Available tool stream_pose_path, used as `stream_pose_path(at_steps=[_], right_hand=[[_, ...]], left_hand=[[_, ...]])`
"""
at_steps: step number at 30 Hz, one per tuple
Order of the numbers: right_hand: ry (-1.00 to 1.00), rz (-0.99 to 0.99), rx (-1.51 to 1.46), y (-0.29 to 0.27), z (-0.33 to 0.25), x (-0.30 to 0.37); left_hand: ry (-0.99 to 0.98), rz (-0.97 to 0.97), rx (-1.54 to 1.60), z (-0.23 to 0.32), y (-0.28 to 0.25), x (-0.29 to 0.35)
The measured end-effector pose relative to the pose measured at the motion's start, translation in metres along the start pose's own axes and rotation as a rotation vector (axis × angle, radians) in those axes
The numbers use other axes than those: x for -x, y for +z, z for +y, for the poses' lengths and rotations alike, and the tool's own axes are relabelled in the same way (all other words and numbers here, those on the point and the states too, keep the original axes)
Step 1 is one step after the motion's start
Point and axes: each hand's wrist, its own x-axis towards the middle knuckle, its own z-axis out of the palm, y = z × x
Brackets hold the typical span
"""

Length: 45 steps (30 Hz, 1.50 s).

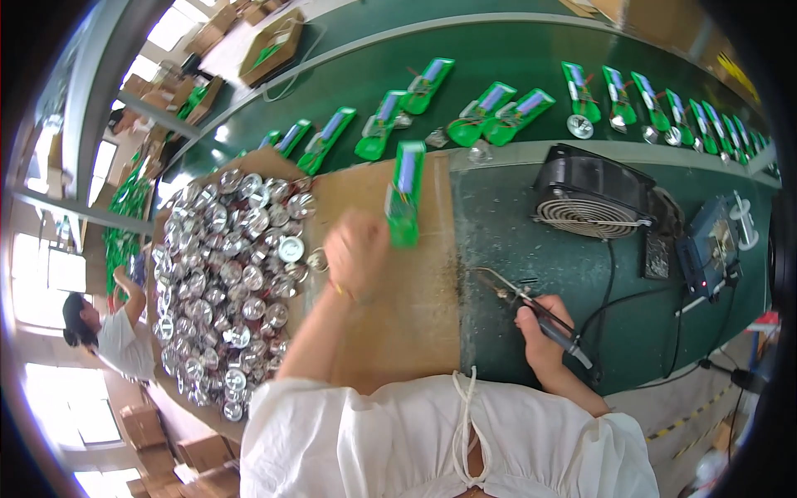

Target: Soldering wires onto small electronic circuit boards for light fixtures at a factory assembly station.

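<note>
My right hand (548, 328) is closed around a soldering iron (558, 332), its thin tip pointing left over the green bench. My left hand (357, 249) is above the cardboard sheet (419, 332), smeared by motion, its fingers curled. Right beside it lies a green plastic housing (404, 195) with a pale blue cell and thin wires inside. Whether the left fingers touch it cannot be made out. Just left of that hand is a silver reflector cup (317, 260), at the edge of a large pile of similar reflector cups (220, 282).
More green housings (518, 116) line the belt (531, 66) behind the bench, some with reflectors beside them. A black fan (594, 191) with a wire guard and a blue soldering station (706, 249) stand at right, cables trailing. Another person (116, 332) works at far left.
</note>
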Motion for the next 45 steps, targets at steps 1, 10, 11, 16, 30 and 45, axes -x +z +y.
stream_pose_path(at_steps=[1, 10, 11, 16, 30, 45], right_hand=[[-0.050, -0.002, 0.014, 0.002, 0.004, -0.001], [-0.064, 0.024, -0.079, 0.005, -0.003, 0.001], [-0.071, 0.027, -0.067, 0.007, -0.002, 0.001], [-0.083, 0.000, -0.057, 0.009, -0.004, 0.010], [-0.170, -0.088, -0.091, 0.022, -0.035, 0.025], [-0.309, -0.236, 0.088, 0.039, -0.028, 0.032]], left_hand=[[-0.003, 0.019, 0.011, 0.000, -0.001, 0.031], [-0.331, 0.131, -0.165, -0.048, -0.057, 0.079], [-0.403, 0.109, -0.237, -0.062, -0.060, 0.073], [-0.363, -0.069, -0.242, -0.061, -0.034, 0.071], [-0.297, -0.065, 0.673, -0.004, -0.033, 0.122], [-0.230, -0.166, 0.626, 0.016, -0.014, 0.125]])
